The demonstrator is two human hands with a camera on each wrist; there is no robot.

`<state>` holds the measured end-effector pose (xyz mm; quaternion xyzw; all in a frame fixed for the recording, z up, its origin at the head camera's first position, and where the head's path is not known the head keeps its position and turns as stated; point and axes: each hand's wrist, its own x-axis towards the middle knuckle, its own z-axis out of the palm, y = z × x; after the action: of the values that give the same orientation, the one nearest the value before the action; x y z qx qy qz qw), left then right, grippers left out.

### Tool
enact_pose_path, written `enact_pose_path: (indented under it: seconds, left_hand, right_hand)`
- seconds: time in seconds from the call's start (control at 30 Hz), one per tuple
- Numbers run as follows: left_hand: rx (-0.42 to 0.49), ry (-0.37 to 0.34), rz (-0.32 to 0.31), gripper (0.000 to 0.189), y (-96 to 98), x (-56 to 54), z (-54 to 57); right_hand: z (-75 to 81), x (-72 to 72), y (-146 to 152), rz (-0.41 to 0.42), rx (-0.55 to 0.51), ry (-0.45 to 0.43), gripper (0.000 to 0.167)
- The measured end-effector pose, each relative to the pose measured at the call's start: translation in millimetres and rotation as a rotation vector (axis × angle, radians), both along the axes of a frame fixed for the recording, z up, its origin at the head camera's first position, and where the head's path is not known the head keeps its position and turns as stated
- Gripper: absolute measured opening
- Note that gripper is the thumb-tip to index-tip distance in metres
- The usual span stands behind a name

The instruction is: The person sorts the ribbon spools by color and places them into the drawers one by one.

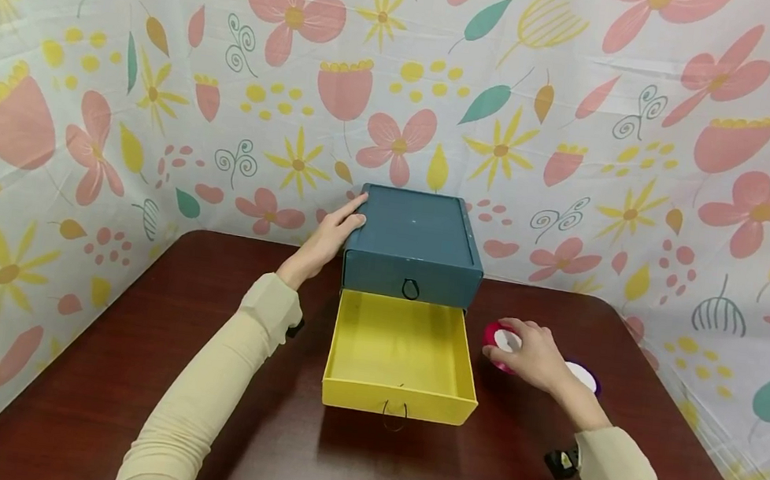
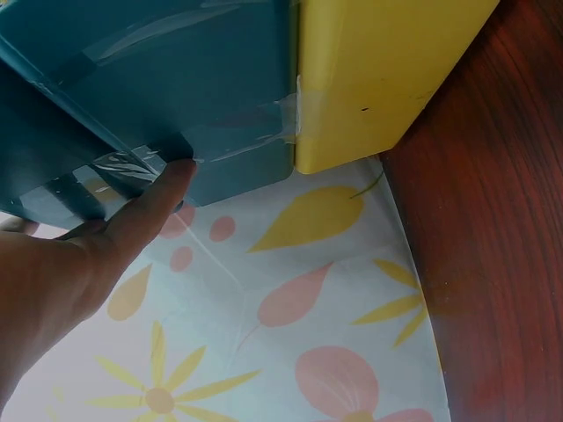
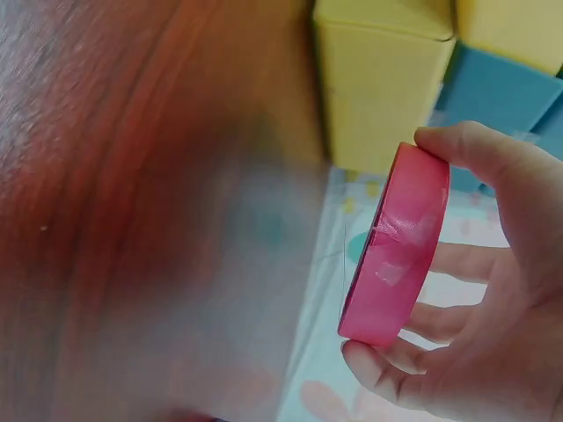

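Note:
A blue drawer box stands at the back of the table, a yellow drawer pulled out below its blue front. My left hand rests against the box's left side, fingers stretched along the upper edge; in the left wrist view one extended digit touches the blue side. To the right of the yellow drawer, my right hand holds a roll of pink ribbon by its rim, between thumb and fingers. The roll's white core shows in the head view. Nothing lies inside the yellow drawer.
A second roll with a white face and dark purple rim lies on the table, partly behind my right wrist. Black cord loops hang from the blue and yellow fronts. Behind the dark wooden table hangs a flower-patterned cloth.

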<state>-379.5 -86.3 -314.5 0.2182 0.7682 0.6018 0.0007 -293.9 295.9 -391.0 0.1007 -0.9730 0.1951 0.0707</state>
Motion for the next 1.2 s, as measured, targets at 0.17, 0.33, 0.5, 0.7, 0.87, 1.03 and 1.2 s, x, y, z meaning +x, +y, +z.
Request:
enact_pose_path:
  seconds: [0.17,0.33,0.5,0.7,0.87,1.03,1.2]
  left_hand:
    - [-0.010,0.006,0.006,0.056,-0.7,-0.7,-1.2]
    - [-0.014,-0.018,-0.001,0.055,-1.7,3.5,4.5]
    - [-0.014,-0.019,-0.002,0.055,-1.1,11.0,10.1]
    - [-0.016,-0.029,-0.009,0.055,-1.1,18.8,17.1]
    - [-0.015,-0.024,-0.006,0.055,-1.3,12.3,11.4]
    - [-0.016,-0.008,0.011,0.055,-0.9,0.4,-0.4]
    - [-0.008,0.008,0.017,0.056,-0.7,-0.7,-2.1]
  right_hand:
    - [12.8,9.3,-5.2,0.018,0.003,0.035,0.070]
    - [26.3,18.9,-12.3,0.050,-0.002,0.078,0.068]
    - [36.6,28.2,-18.1,0.073,-0.005,0.108,0.066]
    - [49.0,39.9,-24.5,0.090,-0.001,0.153,0.063]
    - [59.3,48.6,-31.4,0.115,-0.005,0.181,0.059]
    - [69.1,58.1,-41.1,0.160,-0.022,0.196,0.056]
    - [75.7,64.1,-52.4,0.208,-0.036,0.214,0.056]
